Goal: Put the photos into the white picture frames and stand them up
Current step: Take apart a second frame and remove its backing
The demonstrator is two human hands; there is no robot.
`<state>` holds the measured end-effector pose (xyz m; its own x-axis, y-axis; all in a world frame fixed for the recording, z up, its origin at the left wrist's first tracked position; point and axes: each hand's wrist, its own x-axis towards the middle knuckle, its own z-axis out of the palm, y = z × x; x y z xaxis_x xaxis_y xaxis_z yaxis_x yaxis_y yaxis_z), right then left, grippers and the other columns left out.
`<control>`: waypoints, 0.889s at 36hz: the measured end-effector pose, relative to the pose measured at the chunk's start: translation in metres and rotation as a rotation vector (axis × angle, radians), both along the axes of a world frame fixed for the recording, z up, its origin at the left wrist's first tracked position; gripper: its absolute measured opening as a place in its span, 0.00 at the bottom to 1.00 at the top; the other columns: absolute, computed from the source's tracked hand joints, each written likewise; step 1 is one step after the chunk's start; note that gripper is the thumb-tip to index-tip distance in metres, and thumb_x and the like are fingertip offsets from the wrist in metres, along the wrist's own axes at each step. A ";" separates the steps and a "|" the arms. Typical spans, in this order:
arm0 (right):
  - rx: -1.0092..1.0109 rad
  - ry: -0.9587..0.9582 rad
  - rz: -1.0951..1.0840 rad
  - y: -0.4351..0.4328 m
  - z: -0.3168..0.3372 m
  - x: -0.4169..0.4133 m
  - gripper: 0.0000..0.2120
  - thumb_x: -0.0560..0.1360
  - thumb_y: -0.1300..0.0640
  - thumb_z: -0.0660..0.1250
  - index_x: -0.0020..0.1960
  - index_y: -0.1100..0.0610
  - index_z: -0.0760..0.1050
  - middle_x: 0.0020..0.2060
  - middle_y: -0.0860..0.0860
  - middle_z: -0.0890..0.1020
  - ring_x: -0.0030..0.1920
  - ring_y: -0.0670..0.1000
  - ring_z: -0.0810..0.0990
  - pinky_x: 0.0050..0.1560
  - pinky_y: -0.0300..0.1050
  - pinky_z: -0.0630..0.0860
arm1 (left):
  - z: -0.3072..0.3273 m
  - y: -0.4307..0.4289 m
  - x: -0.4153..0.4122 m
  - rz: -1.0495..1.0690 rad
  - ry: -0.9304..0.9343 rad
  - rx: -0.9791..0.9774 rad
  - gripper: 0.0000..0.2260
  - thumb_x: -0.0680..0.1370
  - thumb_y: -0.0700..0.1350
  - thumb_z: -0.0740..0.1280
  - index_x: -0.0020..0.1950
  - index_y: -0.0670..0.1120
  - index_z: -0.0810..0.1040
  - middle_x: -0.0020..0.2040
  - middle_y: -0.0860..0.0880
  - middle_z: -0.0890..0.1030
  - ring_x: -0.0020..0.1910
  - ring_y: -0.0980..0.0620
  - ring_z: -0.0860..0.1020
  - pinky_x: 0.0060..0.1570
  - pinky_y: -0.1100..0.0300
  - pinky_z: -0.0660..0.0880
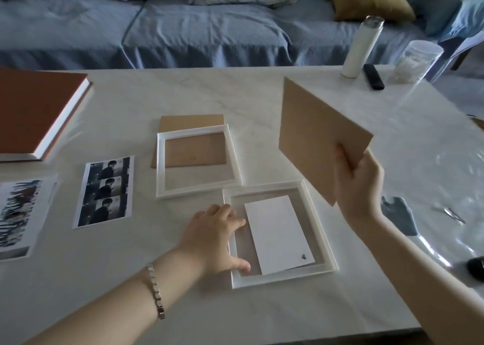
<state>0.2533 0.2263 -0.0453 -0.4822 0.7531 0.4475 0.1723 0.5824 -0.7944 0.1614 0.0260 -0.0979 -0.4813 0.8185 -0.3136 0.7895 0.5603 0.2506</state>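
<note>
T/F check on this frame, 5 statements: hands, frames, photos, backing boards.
1. The right hand holds a brown backing board off the table. True.
2. The left hand rests on the far frame. False: it is on the near white frame.
3. A white sheet lies inside the near frame. True.
4. The far white frame stands upright. False: it lies flat over another backing board.
5. The strip photo is already framed. False: it lies loose on the table.
</note>
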 end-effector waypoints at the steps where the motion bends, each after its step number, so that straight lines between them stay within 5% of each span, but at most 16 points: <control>1: -0.137 0.031 -0.054 0.008 -0.002 -0.012 0.10 0.78 0.55 0.59 0.40 0.59 0.68 0.29 0.47 0.70 0.28 0.43 0.66 0.29 0.29 0.64 | 0.001 0.001 -0.002 -0.008 0.004 -0.008 0.37 0.64 0.65 0.70 0.70 0.55 0.64 0.67 0.54 0.64 0.67 0.54 0.61 0.65 0.59 0.58; 6: -0.927 0.392 -0.061 0.032 -0.003 -0.067 0.09 0.80 0.56 0.49 0.55 0.52 0.68 0.46 0.48 0.76 0.46 0.47 0.77 0.52 0.48 0.76 | 0.001 0.001 -0.005 -0.018 0.008 0.003 0.36 0.64 0.64 0.70 0.69 0.55 0.66 0.65 0.55 0.66 0.65 0.54 0.63 0.63 0.59 0.62; 10: -1.074 0.420 0.006 0.033 -0.022 -0.086 0.17 0.78 0.63 0.51 0.66 0.56 0.62 0.56 0.52 0.73 0.51 0.52 0.76 0.55 0.49 0.75 | -0.001 0.001 -0.005 -0.015 0.002 -0.017 0.35 0.66 0.64 0.69 0.70 0.55 0.64 0.67 0.54 0.63 0.67 0.54 0.60 0.65 0.58 0.61; 13: -1.101 0.240 -0.033 0.032 -0.040 -0.084 0.16 0.77 0.64 0.55 0.64 0.55 0.65 0.55 0.52 0.74 0.47 0.54 0.79 0.48 0.45 0.78 | -0.003 0.002 -0.006 -0.015 -0.007 -0.041 0.36 0.67 0.64 0.68 0.71 0.56 0.62 0.69 0.54 0.61 0.69 0.54 0.57 0.67 0.58 0.59; 16: -1.187 0.157 -0.144 0.029 -0.053 -0.075 0.14 0.75 0.67 0.60 0.60 0.61 0.71 0.42 0.54 0.79 0.28 0.48 0.81 0.29 0.38 0.79 | -0.004 0.002 -0.007 -0.001 -0.027 -0.032 0.36 0.67 0.64 0.68 0.71 0.57 0.61 0.69 0.55 0.61 0.69 0.55 0.56 0.67 0.59 0.58; 18: -1.221 0.131 -0.187 0.028 -0.059 -0.071 0.13 0.72 0.70 0.62 0.56 0.65 0.74 0.37 0.55 0.80 0.22 0.46 0.79 0.26 0.35 0.77 | -0.004 0.001 -0.007 0.003 -0.031 -0.012 0.35 0.66 0.64 0.69 0.71 0.57 0.62 0.68 0.55 0.61 0.69 0.55 0.57 0.67 0.60 0.58; 22: -1.221 0.133 -0.155 0.032 -0.066 -0.074 0.17 0.71 0.70 0.65 0.59 0.64 0.74 0.47 0.57 0.82 0.26 0.46 0.81 0.32 0.34 0.79 | -0.004 0.000 -0.007 0.007 -0.031 0.009 0.35 0.66 0.64 0.69 0.71 0.57 0.63 0.67 0.56 0.62 0.68 0.56 0.58 0.67 0.61 0.58; 24: -1.190 0.070 -0.079 0.033 -0.067 -0.076 0.26 0.70 0.70 0.67 0.67 0.64 0.66 0.55 0.57 0.79 0.39 0.50 0.84 0.49 0.39 0.79 | -0.003 0.000 -0.007 0.010 -0.041 0.014 0.35 0.67 0.63 0.69 0.71 0.57 0.62 0.67 0.56 0.62 0.68 0.56 0.57 0.66 0.61 0.58; 26: -1.108 -0.072 0.001 0.033 -0.065 -0.074 0.31 0.70 0.70 0.67 0.70 0.68 0.58 0.50 0.56 0.77 0.52 0.57 0.80 0.62 0.48 0.72 | -0.003 0.000 -0.006 0.013 -0.054 0.019 0.35 0.67 0.63 0.69 0.71 0.57 0.62 0.68 0.56 0.61 0.68 0.56 0.57 0.66 0.61 0.58; 28: -0.949 -0.242 0.056 0.029 -0.059 -0.064 0.25 0.69 0.70 0.67 0.64 0.71 0.66 0.49 0.56 0.78 0.56 0.62 0.78 0.63 0.49 0.70 | -0.003 -0.001 -0.006 0.017 -0.063 0.026 0.35 0.67 0.62 0.69 0.71 0.57 0.62 0.68 0.56 0.61 0.69 0.57 0.57 0.65 0.61 0.58; 30: -0.712 -0.407 0.123 0.021 -0.052 -0.048 0.11 0.68 0.68 0.67 0.51 0.61 0.78 0.42 0.53 0.79 0.53 0.64 0.79 0.55 0.43 0.71 | -0.004 -0.002 -0.006 0.020 -0.067 0.032 0.35 0.67 0.63 0.69 0.71 0.57 0.61 0.68 0.57 0.60 0.69 0.57 0.57 0.65 0.61 0.58; 32: -0.484 -0.548 0.216 0.010 -0.045 -0.030 0.09 0.70 0.64 0.68 0.50 0.58 0.80 0.41 0.51 0.81 0.48 0.55 0.81 0.49 0.38 0.72 | -0.006 -0.003 -0.005 0.027 -0.070 0.040 0.35 0.68 0.63 0.69 0.72 0.58 0.60 0.69 0.57 0.59 0.70 0.57 0.56 0.67 0.61 0.56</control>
